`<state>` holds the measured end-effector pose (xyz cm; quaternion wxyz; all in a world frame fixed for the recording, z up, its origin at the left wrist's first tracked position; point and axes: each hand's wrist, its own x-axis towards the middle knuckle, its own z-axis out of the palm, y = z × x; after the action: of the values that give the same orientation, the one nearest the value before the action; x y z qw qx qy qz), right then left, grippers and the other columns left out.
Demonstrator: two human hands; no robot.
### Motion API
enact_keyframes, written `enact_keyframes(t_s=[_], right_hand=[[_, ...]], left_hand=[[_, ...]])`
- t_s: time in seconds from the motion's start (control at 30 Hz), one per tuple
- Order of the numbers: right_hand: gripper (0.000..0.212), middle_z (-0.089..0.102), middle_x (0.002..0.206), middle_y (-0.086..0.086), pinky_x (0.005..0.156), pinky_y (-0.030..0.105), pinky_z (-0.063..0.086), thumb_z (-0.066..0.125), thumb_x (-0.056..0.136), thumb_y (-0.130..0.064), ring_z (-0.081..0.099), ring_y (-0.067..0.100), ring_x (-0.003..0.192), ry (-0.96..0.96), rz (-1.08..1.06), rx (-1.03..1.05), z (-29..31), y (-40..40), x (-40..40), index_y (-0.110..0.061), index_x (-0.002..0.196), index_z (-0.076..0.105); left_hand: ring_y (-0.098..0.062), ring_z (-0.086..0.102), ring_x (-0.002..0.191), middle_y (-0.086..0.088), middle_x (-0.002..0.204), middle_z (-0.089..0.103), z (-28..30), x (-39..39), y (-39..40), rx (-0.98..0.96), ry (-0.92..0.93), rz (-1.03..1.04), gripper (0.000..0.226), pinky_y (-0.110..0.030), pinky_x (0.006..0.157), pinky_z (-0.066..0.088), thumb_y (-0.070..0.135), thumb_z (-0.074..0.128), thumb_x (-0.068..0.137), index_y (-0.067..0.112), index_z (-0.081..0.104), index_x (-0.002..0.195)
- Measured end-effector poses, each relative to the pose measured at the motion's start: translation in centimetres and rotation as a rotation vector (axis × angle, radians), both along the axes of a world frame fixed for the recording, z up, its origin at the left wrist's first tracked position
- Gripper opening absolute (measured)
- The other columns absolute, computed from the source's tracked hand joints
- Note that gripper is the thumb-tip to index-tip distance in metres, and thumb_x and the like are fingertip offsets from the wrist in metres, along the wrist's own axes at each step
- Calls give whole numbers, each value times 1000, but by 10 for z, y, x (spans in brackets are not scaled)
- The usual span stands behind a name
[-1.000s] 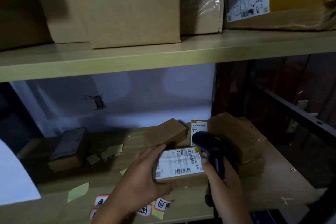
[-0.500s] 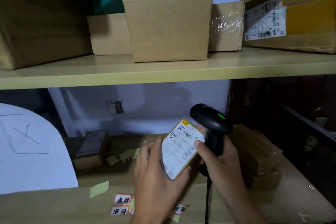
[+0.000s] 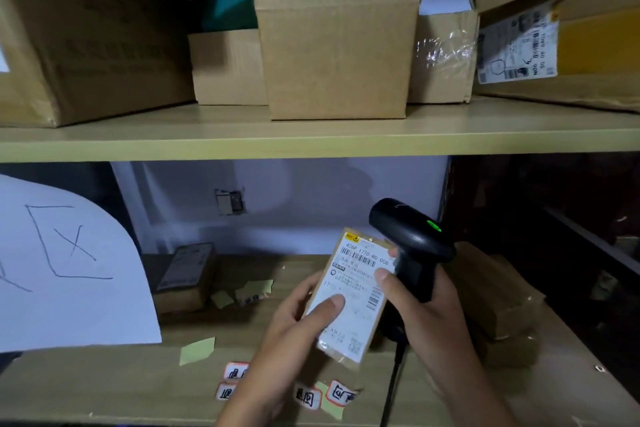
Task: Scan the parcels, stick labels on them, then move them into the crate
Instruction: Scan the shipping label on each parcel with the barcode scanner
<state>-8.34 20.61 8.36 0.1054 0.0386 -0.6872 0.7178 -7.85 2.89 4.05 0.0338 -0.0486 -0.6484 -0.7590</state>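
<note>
Left hand (image 3: pixel 294 326) grips parcel (image 3: pixel 353 295), thumb on label; right hand (image 3: pixel 426 308) wrapped round scanner (image 3: pixel 408 239) at 2 o'clock. Better: tilt barcode toward scanner, keep thumb clear.

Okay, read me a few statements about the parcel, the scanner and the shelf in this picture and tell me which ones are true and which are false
1. The left hand holds the small parcel with its thumb on the label. True.
2. The scanner lies on the lower shelf. False: the right hand grips its handle, off the shelf.
3. A green light shows on the scanner's head. True.
4. The held parcel rests flat on the shelf. False: it is raised and tilted, label toward the camera.
5. Red-edged stickers lie near the shelf's front edge. True.
</note>
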Motion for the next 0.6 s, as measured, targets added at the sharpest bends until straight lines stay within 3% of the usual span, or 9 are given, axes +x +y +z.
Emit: enact_keyframes(t_s=[0.1,0.17,0.23,0.27,0.33,0.37,0.5,0.6], right_hand=[[27,76,103,-9,85,25,48,70,93,-18,69,-1,99,73,-72,42,-1,4,12,-27,118,67],[21,75,86,0,74,26,49,69,93,-20,71,10,81,34,-72,19,-3,3,23,-24,114,68],[13,69,62,6,57,27,50,73,91,-20,64,16,53,-20,-68,36,-10,-6,34,-22,103,69],[14,68,58,5,53,27,50,75,89,-23,62,16,48,-18,-84,82,-15,-11,38,-23,101,70],[30,70,62,1,59,32,55,76,78,-40,65,20,54,2,-105,106,-24,-23,43,-31,106,71],[38,71,65,0,63,36,56,73,72,-46,67,22,58,4,-108,96,-25,-27,47,-35,108,71],[29,70,64,2,66,45,59,76,77,-41,67,25,59,11,-148,79,-24,-31,46,-36,105,70],[30,68,63,5,67,47,59,70,69,-51,67,29,60,6,-181,84,-23,-33,44,-39,97,68]], left_hand=[[-31,73,118,-5,125,78,-15,-14,5,104,-30,163,46,-53,111,50,33,81,87,29,68,131],[-24,74,117,0,124,78,-22,-27,8,108,-10,278,46,-56,111,51,32,76,90,31,64,134],[-19,73,118,5,123,78,-23,-38,14,60,42,354,42,-49,108,54,25,72,95,30,61,136],[-14,73,117,10,121,78,-24,-43,16,36,62,374,41,-37,104,57,21,70,98,29,60,137],[1,71,112,22,116,77,-22,-48,22,22,90,399,42,-12,89,56,14,68,100,26,57,139],[5,71,110,26,115,76,-21,-50,25,18,97,405,44,-7,85,53,13,69,100,25,56,140],[3,70,112,25,117,75,-19,-54,30,15,80,419,45,-14,91,55,16,72,98,27,56,139],[-2,71,115,17,122,76,-22,-53,28,29,70,427,45,-25,98,54,19,72,98,31,57,139]])
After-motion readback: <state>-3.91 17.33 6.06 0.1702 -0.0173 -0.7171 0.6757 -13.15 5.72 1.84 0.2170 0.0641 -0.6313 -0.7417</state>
